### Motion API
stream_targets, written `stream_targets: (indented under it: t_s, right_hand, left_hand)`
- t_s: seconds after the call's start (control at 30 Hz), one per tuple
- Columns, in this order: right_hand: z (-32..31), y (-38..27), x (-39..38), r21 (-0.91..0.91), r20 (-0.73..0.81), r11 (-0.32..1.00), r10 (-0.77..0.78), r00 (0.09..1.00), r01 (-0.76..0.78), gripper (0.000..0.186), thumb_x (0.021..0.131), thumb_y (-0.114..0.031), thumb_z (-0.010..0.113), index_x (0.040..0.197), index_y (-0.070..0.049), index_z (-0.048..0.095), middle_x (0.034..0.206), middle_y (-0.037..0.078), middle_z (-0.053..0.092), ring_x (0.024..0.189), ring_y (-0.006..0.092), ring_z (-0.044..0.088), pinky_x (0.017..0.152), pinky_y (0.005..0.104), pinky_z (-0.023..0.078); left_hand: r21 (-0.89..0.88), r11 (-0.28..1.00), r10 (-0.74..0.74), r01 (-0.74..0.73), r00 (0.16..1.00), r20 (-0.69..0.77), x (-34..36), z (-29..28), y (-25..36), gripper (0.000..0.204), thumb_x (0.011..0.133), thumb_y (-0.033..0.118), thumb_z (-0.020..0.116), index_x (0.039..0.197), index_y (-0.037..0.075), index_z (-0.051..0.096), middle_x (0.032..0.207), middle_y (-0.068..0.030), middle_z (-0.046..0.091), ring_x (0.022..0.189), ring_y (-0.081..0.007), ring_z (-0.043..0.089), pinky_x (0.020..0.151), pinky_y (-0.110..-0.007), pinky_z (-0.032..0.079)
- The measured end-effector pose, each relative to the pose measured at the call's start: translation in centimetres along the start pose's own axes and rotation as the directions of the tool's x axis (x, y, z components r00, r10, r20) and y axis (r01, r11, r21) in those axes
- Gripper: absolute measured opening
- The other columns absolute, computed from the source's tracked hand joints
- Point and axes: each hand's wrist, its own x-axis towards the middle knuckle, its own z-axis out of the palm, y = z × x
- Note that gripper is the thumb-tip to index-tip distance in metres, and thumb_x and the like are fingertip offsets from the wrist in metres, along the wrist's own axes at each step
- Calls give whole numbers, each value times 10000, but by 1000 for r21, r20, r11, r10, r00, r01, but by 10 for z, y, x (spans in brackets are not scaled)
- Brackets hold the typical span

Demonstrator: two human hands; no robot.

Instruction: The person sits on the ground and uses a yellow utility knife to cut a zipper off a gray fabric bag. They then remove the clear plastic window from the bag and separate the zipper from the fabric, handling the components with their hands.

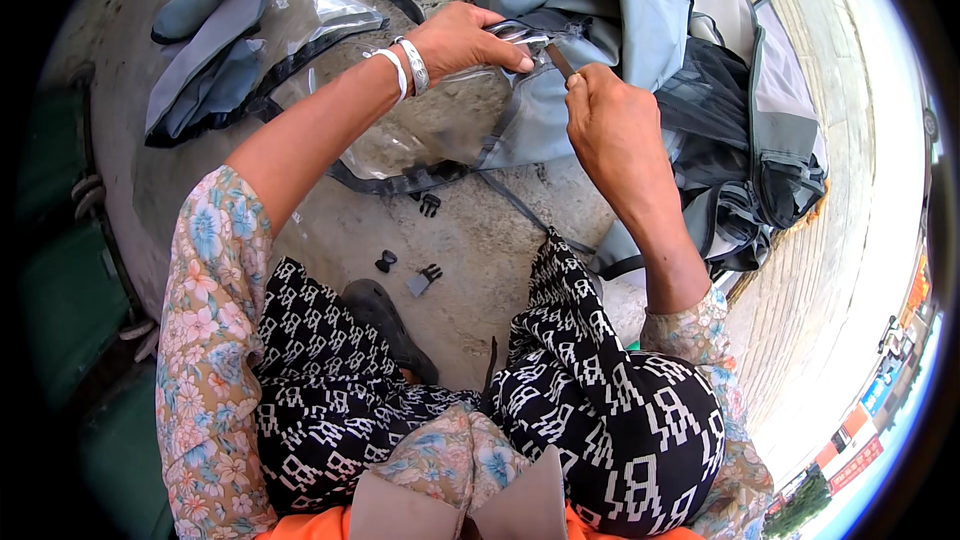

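Note:
My left hand [455, 48] is closed on the bunched edge of a clear plastic sheet [400, 130] with black trim, sewn to grey-blue fabric [650, 10]. Thumb and fingers pinch the material near its dark seam. In my right hand [618, 125] is a thin, flat, brownish blade [560, 61], which looks like a worn knife. Its far end meets or nearly meets the seam beside my left thumb; exact contact is hard to see. The grip end is hidden in my right fist.
Black plastic buckle parts [427, 204] lie on the concrete floor [470, 310] between my feet, one on a grey tab [420, 283]. Folded grey fabric [215, 50] is at the far left. Black mesh [710, 90] is heaped on the right. My dark shoe [388, 328] stands near.

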Motion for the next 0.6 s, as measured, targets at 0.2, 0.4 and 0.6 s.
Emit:
stream_targets:
  t_s: [0.2, 0.4, 0.6]
  right_hand:
    - [4, 4, 5, -25, -14, 999, -41, 999, 40, 245, 932, -153, 532, 810, 55, 575, 682, 298, 606, 683, 476, 624, 634, 534, 499]
    - [18, 3, 9, -27, 9, 999, -46, 999, 46, 237, 917, -141, 539, 818, 71, 579, 696, 305, 614, 713, 476, 639, 663, 522, 522]
    - [26, 1, 16, -35, 76, 998, -54, 996, 57, 217, 900, -126, 544, 857, 82, 586, 729, 302, 636, 747, 476, 653, 696, 525, 533]
  left_hand:
    - [-1, 1000, 13, -13, 1000, -25, 1, 2, -2, 229, 743, 128, 803, 923, 24, 708, 881, -12, 697, 850, -82, 613, 822, -247, 473]
    - [75, 992, 104, -97, 989, -103, 7, 7, -11, 253, 678, 203, 791, 846, 21, 741, 736, -18, 687, 683, -87, 579, 688, -253, 484]
    - [454, 889, 171, -61, 964, -206, -2, 13, 1, 244, 659, 289, 737, 768, 70, 724, 617, -67, 623, 596, -150, 542, 628, -308, 471]
